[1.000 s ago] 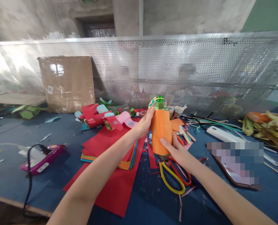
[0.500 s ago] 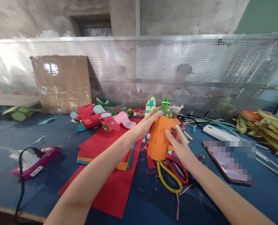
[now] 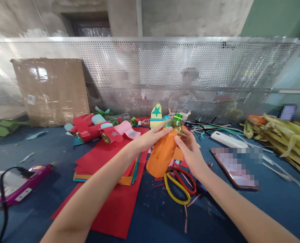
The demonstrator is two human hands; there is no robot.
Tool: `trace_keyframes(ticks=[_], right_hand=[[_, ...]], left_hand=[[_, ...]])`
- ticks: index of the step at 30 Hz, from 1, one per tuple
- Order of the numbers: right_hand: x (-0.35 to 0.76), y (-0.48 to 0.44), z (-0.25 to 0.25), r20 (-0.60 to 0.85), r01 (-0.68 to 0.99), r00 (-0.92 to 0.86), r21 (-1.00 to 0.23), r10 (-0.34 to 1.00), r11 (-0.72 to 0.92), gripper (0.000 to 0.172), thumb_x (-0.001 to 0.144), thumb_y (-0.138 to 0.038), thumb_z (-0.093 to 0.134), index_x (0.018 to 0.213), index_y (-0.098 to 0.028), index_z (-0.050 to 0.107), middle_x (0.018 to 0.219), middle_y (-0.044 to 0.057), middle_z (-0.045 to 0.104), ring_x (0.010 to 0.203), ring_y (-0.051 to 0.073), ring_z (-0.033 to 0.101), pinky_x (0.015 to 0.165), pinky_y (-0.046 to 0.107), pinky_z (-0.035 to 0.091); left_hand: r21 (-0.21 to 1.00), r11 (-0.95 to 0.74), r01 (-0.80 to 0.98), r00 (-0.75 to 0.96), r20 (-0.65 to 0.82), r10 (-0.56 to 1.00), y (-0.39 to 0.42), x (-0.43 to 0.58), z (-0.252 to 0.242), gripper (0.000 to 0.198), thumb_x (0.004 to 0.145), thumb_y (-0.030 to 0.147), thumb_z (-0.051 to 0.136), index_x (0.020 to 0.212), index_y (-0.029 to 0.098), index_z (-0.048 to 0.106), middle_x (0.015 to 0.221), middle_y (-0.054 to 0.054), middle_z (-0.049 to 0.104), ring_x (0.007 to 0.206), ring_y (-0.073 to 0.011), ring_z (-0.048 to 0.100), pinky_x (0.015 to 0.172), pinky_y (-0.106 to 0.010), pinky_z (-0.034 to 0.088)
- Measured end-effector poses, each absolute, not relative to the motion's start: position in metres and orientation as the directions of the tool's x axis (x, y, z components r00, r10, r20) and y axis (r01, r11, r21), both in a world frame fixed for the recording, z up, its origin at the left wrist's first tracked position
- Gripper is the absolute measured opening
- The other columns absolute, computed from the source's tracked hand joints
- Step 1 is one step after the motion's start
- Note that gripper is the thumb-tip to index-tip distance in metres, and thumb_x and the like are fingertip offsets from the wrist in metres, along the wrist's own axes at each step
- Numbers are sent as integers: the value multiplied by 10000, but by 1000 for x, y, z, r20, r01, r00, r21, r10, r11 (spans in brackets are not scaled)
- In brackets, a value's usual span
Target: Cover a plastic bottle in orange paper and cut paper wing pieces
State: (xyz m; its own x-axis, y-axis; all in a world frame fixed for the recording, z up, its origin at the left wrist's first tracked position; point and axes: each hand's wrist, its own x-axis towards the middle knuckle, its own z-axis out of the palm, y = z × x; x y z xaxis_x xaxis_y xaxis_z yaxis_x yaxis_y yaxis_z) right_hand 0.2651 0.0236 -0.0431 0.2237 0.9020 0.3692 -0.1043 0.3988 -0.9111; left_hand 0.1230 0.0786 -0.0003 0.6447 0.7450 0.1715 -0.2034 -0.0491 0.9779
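Both arms reach forward, converging mid-table. Left hand (image 3: pixel 152 136) lies across the upper left of the green bottle (image 3: pixel 160 156); right hand (image 3: pixel 192 153) curls round its right side, thumb in front. Bottle's gripped between them, orange-wrapped, tilted neck up-right, near the scissors (image 3: pixel 184 202). Blue table (image 3: pixel 150 219), perforated metal screen (image 3: pixel 210 60) behind. Bottle contents: can't tell.

Yellow handle (image 3: pixel 182 202) obstructing near wrapped bottle (image 3: pixel 160 156), open lane between handle and red sheet (image 3: pixel 114 214)
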Motion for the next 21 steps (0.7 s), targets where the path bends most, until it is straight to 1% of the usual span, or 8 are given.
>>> trace_keyframes(ticks=[2, 5, 7, 10, 13, 15, 19, 21], right_hand=[[266, 24, -43, 340, -117, 230, -921, 912, 373, 493, 698, -538, 707, 1050, -247, 520, 1140, 69, 636, 1072, 217, 599, 966, 421, 465], [268, 25, -41, 276, -150, 242, -937, 930, 317, 475, 720, -573, 666, 1046, -252, 542, 1136, 51, 663, 1096, 230, 603, 956, 412, 480], [269, 25, -40, 224, -171, 246, -948, 943, 269, 439, 741, -586, 636, 1021, -255, 569, 1143, 41, 676, 1133, 243, 590, 928, 400, 504], [271, 26, -39, 156, -198, 231, -959, 960, 203, 399, 770, -584, 608, 1003, -260, 601, 1196, 35, 664, 1156, 256, 586, 885, 386, 538], [271, 27, -41, 112, -222, 198, -963, 974, 156, 412, 800, -586, 576, 1066, -272, 594, 1247, 34, 642, 1125, 257, 615, 840, 381, 566], [271, 27, -42, 93, -222, 170, -966, 981, 130, 439, 812, -597, 555, 1113, -278, 578, 1254, 38, 641, 1108, 262, 631, 820, 385, 576], [271, 28, -49, 91, -170, 121, -979, 988, 111, 471, 808, -624, 549, 1143, -293, 564, 1196, 28, 681, 1089, 270, 649, 788, 397, 593], [271, 29, -53, 138, -110, 105, -983, 985, 149, 473, 817, -635, 530, 1142, -295, 578, 1181, 23, 691, 1107, 267, 640, 798, 403, 592]], left_hand=[[980, -32, -198, 646, 155, 747, 80, 123, 0, 431, 832, 410, 629, 1248, 304, 591, 1228, -43, 657, 1152, -255, 591, 993, -381, 439], [989, 44, -143, 671, 64, 738, 81, 123, -1, 469, 831, 480, 600, 1255, 280, 577, 1204, -69, 667, 1115, -280, 613, 952, -408, 468], [994, 47, -101, 673, 33, 739, 82, 122, -2, 495, 796, 475, 647, 1248, 287, 575, 1221, -71, 656, 1133, -293, 601, 935, -410, 478], [997, -1, -76, 656, 51, 753, 83, 120, -5, 521, 742, 432, 722, 1230, 308, 588, 1278, -67, 620, 1179, -300, 569, 913, -385, 495], [997, -12, -80, 631, 60, 773, 85, 119, -6, 540, 742, 426, 725, 1249, 314, 577, 1289, -70, 608, 1164, -294, 580, 887, -371, 511], [995, -8, -104, 585, 68, 808, 86, 120, -6, 549, 748, 410, 723, 1264, 316, 560, 1293, -67, 603, 1155, -281, 585, 888, -369, 513], [985, -22, -174, 477, 104, 873, 90, 121, -4, 561, 746, 376, 731, 1266, 281, 543, 1256, -94, 620, 1104, -274, 612, 874, -390, 523], [974, -49, -222, 433, 143, 890, 93, 120, -4, 566, 733, 344, 746, 1256, 275, 540, 1188, -92, 654, 1058, -262, 633, 858, -389, 529]])
